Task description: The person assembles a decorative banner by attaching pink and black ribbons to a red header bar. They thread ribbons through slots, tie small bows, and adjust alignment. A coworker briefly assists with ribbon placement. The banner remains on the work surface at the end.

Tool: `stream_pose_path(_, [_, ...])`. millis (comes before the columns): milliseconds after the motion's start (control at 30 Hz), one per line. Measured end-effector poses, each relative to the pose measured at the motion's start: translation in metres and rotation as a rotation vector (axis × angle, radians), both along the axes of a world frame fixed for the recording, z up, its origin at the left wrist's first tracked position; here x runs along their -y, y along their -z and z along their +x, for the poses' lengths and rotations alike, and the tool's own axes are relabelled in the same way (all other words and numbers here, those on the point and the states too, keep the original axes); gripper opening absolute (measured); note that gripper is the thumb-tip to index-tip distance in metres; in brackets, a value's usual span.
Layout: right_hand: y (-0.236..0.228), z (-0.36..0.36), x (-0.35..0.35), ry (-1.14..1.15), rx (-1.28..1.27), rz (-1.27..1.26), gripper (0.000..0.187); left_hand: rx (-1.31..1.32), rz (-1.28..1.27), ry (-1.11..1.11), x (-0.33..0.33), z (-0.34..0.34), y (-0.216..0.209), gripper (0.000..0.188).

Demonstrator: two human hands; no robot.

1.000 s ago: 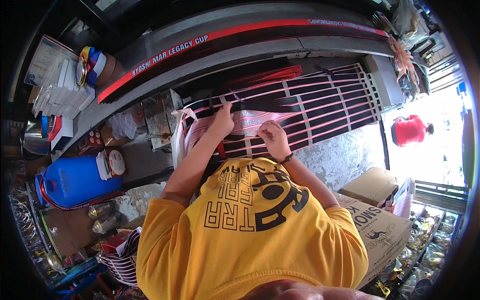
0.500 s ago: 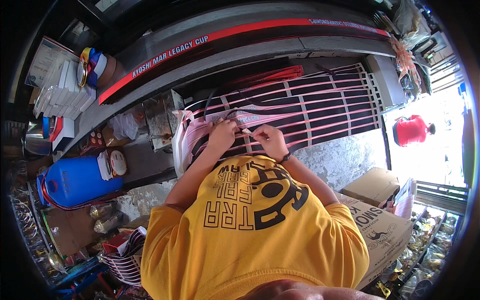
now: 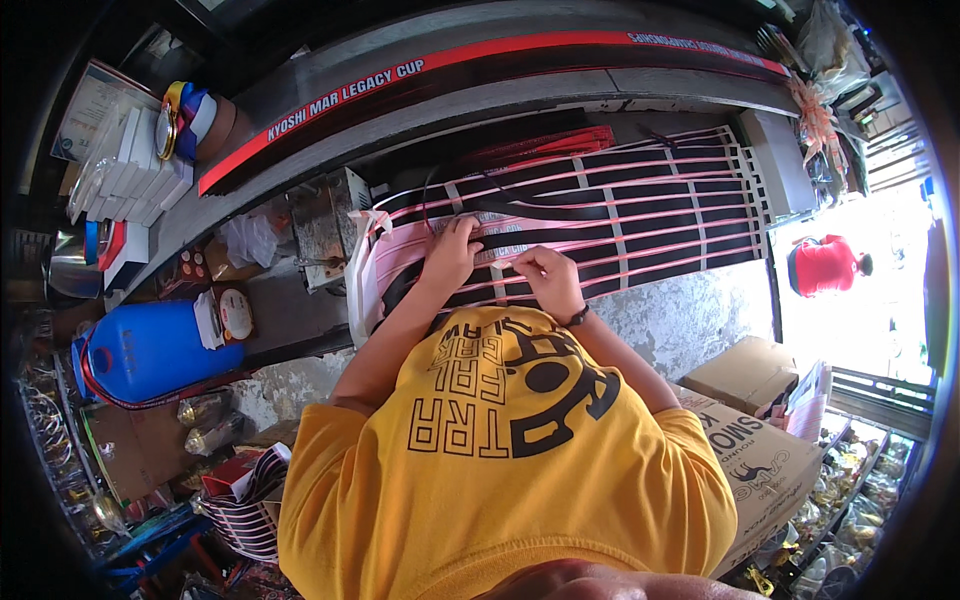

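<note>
My left hand rests on a sheet of black and pink ribbon strips, its bent fingers closed on a black printed ribbon. Just to its right, my right hand is closed in a pinch on a small white piece, at the ribbon's lower edge. What that piece is I cannot make out. Pale bands cross the strips, which lie side by side on the bench. Loose black ribbon runs across them above my hands. At the left end the strips gather by a white folded edge.
A shelf with a long red and black printed ribbon spans the far side. To the left stand a metal box and a blue plastic drum. Cardboard boxes sit at the right. A person in red is outside.
My left hand has shifted slightly up along the ribbon. The black printed ribbon now lies flatter between my hands, and my right hand has moved a little to the right.
</note>
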State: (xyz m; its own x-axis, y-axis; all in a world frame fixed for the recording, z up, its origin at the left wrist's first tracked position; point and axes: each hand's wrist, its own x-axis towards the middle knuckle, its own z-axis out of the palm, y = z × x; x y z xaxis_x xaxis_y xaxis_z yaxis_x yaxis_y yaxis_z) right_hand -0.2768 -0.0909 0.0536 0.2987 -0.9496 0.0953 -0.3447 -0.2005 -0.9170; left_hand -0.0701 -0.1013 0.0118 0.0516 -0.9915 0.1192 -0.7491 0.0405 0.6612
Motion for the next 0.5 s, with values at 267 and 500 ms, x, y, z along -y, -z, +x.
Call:
stream_pose_path(267, [-0.003, 0.008, 0.006, 0.042, 0.067, 0.098, 0.008, 0.187, 0.109, 0.263, -0.024, 0.007, -0.002, 0.015])
stream_pose_path(500, [-0.006, -0.009, -0.018, -0.039, 0.009, -0.074, 0.008, 0.124, 0.246, 0.169, -0.01, 0.007, 0.024, 0.013])
